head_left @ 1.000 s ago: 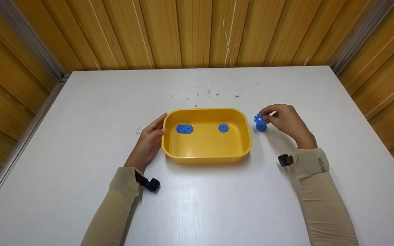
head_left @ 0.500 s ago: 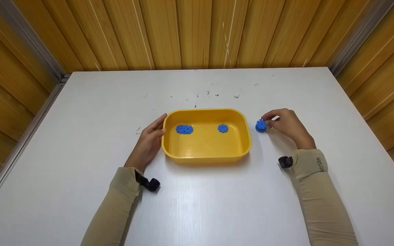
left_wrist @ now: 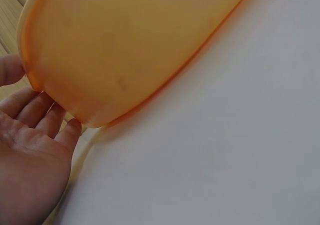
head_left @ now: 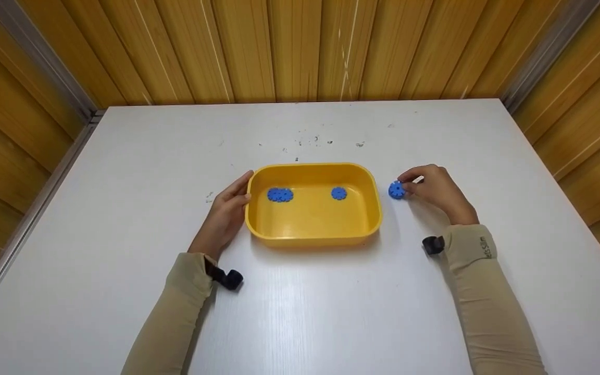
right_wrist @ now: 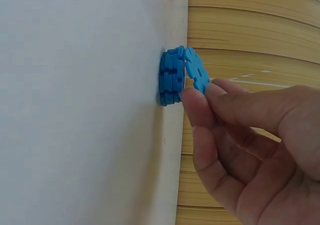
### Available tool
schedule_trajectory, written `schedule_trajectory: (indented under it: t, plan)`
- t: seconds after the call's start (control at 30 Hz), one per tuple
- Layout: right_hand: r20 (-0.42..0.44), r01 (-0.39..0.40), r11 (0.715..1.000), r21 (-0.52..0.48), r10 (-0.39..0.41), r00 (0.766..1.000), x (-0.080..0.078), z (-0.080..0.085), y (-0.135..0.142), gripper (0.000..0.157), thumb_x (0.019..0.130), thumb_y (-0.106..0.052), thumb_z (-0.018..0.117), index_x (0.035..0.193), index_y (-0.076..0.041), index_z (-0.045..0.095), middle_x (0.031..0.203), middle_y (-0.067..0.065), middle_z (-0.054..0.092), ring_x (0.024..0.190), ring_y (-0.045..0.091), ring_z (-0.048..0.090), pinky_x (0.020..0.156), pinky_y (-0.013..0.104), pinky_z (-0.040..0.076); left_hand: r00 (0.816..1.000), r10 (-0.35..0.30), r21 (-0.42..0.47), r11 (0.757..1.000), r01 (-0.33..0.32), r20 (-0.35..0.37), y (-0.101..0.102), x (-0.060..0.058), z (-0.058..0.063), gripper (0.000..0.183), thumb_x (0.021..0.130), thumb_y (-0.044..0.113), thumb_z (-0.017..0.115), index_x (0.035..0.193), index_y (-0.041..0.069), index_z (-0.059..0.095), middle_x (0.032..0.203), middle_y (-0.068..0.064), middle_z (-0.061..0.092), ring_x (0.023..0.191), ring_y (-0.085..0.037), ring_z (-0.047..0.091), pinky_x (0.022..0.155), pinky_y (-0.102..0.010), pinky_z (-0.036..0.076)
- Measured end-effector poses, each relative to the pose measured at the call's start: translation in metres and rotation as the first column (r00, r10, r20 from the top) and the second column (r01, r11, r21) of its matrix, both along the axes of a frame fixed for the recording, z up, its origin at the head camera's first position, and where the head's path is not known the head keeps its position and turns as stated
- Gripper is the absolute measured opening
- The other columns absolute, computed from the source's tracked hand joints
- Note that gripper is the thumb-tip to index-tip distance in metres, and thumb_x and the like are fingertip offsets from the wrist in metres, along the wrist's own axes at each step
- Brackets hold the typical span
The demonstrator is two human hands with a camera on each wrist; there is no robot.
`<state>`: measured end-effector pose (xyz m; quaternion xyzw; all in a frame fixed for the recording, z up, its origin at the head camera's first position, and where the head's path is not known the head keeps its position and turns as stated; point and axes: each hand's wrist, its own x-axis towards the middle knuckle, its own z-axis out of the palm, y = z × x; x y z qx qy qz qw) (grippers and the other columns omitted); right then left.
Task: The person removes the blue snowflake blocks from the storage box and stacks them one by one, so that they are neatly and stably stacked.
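Observation:
My right hand point(head_left: 438, 190) pinches a blue notched plastic disc point(right_wrist: 198, 70) between thumb and fingertips. In the right wrist view the disc is tilted, its edge close over a short stack of similar blue discs point(right_wrist: 171, 77) on the table. From the head view, the held disc point(head_left: 397, 189) overlaps this stack, just right of a yellow plastic basin point(head_left: 313, 242). My left hand point(head_left: 224, 213) holds the basin's left end, thumb at the rim and the other fingers along the outer wall. In the left wrist view those fingers point(left_wrist: 42, 112) touch the basin's side.
Inside the basin, overlapping blue discs point(head_left: 280, 195) lie to the left and a single blue disc point(head_left: 338, 193) to the right. The white table point(head_left: 300, 312) has dark scuff marks behind the basin. Yellow wood-look panels point(head_left: 300, 52) enclose the back and sides.
My right hand has come down slightly, bringing the pinched disc from above the stack to right over it. The left hand and the basin have stayed in place.

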<state>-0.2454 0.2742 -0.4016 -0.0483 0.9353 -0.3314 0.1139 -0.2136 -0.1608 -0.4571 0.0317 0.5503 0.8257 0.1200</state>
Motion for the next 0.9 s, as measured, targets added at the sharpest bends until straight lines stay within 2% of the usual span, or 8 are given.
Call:
schedule_trajectory:
  t: [0.2, 0.63, 0.9]
  plan:
    - [-0.016, 0.001, 1.0, 0.004, -0.001, 1.0, -0.0007, -0.0006, 0.0007, 0.028, 0.099, -0.005, 0.059, 0.123, 0.005, 0.069, 0.127, 0.028, 0.066, 0.108, 0.037, 0.06, 0.102, 0.048, 0.049, 1.0, 0.004, 0.006, 1.0, -0.004, -0.006, 0.0002, -0.0007, -0.0002, 0.063, 0.101, -0.004, 0.045, 0.161, 0.004, 0.028, 0.171, -0.007, 0.023, 0.159, -0.019, 0.021, 0.129, -0.034, 0.022]
    - [0.039, 0.003, 1.0, 0.026, -0.004, 0.999, -0.0009, -0.0012, -0.0012, 0.031, 0.1, -0.009, 0.059, 0.127, 0.003, 0.067, 0.13, 0.026, 0.064, 0.113, 0.038, 0.056, 0.106, 0.051, 0.048, 1.0, 0.003, -0.01, 1.0, -0.002, 0.01, -0.0004, 0.001, 0.0015, 0.063, 0.101, -0.003, 0.045, 0.161, 0.005, 0.028, 0.171, -0.007, 0.024, 0.159, -0.019, 0.021, 0.129, -0.034, 0.023]
    - [0.023, 0.011, 0.999, 0.032, -0.012, 1.0, -0.0008, -0.0013, -0.0012, 0.031, 0.099, -0.008, 0.059, 0.126, 0.003, 0.068, 0.128, 0.026, 0.065, 0.111, 0.037, 0.057, 0.105, 0.05, 0.048, 1.0, 0.014, -0.003, 1.0, -0.014, 0.009, 0.0015, 0.0015, 0.0027, 0.062, 0.101, -0.002, 0.046, 0.16, 0.005, 0.03, 0.17, -0.007, 0.026, 0.158, -0.019, 0.023, 0.13, -0.034, 0.022]
